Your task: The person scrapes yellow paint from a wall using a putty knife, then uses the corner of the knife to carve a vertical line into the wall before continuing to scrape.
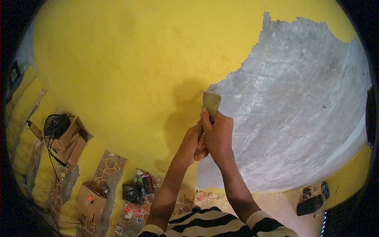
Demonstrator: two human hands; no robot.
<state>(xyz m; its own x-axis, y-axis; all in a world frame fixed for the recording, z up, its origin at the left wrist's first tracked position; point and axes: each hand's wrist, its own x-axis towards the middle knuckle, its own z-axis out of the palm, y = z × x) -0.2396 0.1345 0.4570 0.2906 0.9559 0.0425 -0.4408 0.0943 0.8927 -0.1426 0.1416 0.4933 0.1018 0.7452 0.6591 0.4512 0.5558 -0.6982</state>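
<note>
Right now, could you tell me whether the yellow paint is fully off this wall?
Partly off: a grey scraped patch lies right of the scraper; yellow paint covers the rest.

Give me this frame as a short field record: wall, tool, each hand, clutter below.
yellow wall: painted, covers the left and top
grey patch: bare, rough-edged, on the right
scraper: blade against the wall where yellow meets grey
right hand: closed around the scraper's handle
left hand: closed on the handle, touching the right hand
lower left: cardboard boxes and a black bag
</note>
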